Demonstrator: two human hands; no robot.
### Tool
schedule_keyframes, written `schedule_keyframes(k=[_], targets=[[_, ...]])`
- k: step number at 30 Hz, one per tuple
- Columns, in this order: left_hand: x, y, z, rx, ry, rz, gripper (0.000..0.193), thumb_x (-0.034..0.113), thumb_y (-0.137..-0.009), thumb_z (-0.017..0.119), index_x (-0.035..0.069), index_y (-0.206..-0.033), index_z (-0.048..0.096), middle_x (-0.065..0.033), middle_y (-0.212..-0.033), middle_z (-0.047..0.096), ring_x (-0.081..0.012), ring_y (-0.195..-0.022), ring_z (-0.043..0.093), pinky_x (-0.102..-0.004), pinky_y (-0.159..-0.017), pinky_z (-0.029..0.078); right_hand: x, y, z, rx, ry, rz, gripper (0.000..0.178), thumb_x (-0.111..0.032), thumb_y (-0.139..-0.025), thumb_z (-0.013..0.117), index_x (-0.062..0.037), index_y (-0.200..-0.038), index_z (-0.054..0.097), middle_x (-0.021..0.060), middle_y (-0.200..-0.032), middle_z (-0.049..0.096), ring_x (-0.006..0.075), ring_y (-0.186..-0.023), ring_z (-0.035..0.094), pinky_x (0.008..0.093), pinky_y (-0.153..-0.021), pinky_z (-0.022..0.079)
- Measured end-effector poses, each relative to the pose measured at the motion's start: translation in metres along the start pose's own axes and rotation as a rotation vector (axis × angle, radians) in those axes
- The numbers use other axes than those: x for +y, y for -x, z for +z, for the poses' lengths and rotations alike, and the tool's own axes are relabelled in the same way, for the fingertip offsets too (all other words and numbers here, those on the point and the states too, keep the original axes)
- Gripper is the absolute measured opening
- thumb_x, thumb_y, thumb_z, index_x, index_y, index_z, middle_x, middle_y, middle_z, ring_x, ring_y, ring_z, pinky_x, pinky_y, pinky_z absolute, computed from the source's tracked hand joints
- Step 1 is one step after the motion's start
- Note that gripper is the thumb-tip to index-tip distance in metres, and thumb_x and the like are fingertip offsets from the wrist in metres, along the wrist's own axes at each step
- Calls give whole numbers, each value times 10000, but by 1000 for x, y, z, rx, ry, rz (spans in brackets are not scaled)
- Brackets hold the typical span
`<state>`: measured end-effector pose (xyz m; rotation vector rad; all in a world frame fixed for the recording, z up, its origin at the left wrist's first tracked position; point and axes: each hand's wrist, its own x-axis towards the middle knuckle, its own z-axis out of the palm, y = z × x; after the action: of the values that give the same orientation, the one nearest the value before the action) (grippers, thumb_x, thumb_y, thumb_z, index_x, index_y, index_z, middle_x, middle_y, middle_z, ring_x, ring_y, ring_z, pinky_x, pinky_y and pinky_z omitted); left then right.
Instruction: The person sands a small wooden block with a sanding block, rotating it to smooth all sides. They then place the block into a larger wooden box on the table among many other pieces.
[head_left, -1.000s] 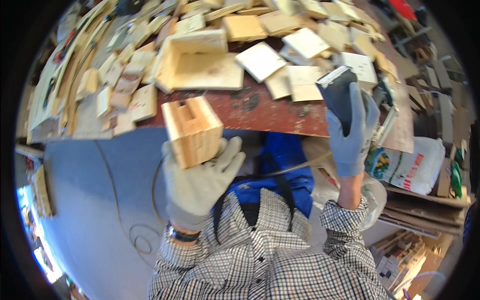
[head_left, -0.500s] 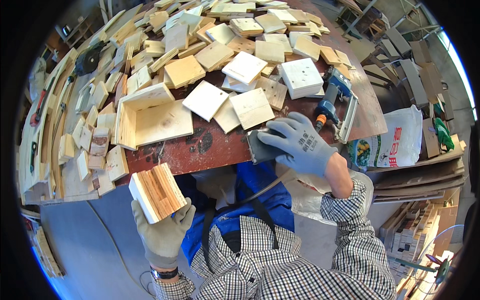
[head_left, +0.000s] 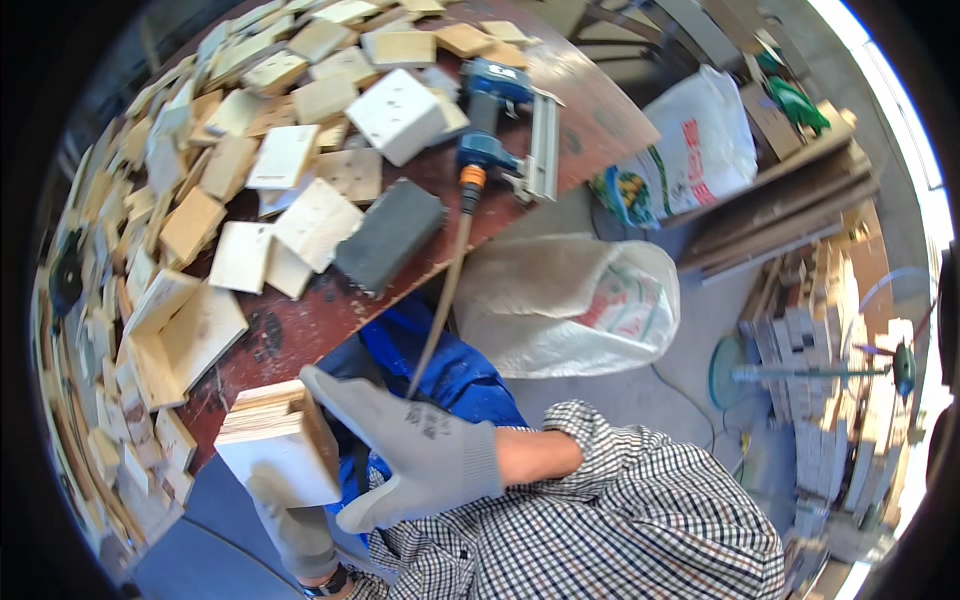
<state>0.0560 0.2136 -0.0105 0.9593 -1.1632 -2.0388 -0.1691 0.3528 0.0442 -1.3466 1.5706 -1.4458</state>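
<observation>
My left hand (head_left: pixel 290 525), in a grey work glove, holds a block of stacked wood pieces (head_left: pixel 280 455) from below, just off the table's front edge. Its side face is pale and smooth, while the top shows brown layered edges. Beside that block is my gloved right hand (head_left: pixel 425 455), thumb and fingers spread apart with nothing in them; whether its fingertips touch the wood I cannot tell. A dark grey rectangular block (head_left: pixel 390 235), like a sanding block, lies at the table edge. An open-sided wooden box part (head_left: pixel 205 335) rests left of it.
Many loose wooden squares (head_left: pixel 320 215) cover the dark red table (head_left: pixel 585 125). A blue nail gun (head_left: pixel 490 115) with a hose (head_left: pixel 445 290) lies near its right end. White sacks (head_left: pixel 560 300) stand off the right edge, with stacked wood strips (head_left: pixel 810 390) beyond.
My right hand has let go of the dark grey block and come left and down beside the wood block. The view has swung to the right.
</observation>
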Motion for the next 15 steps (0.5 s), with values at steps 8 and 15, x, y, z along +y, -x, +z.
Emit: schedule_keyframes(k=[8,15], targets=[[4,-21,160,-546,-531,209,1023,706,-971,681,-56,-1571,355,-208,-1523,450,-288,-1391,508,-441,-1184,424,25,81,-55,420,-456,304,1279,-239,-825,950,42,-1722,83,201,-1637,414,254,-1525,391,377,-1258,341],[-79,-38,253,-1184,-1154,457,696,446,-1011,677,60,-1565,509,-208,-1592,485,-367,-1498,442,-494,-1240,353,45,227,-175,1051,-373,386,800,-245,-914,815,20,-1576,453,125,-1417,625,203,-1258,638,348,-1058,544]])
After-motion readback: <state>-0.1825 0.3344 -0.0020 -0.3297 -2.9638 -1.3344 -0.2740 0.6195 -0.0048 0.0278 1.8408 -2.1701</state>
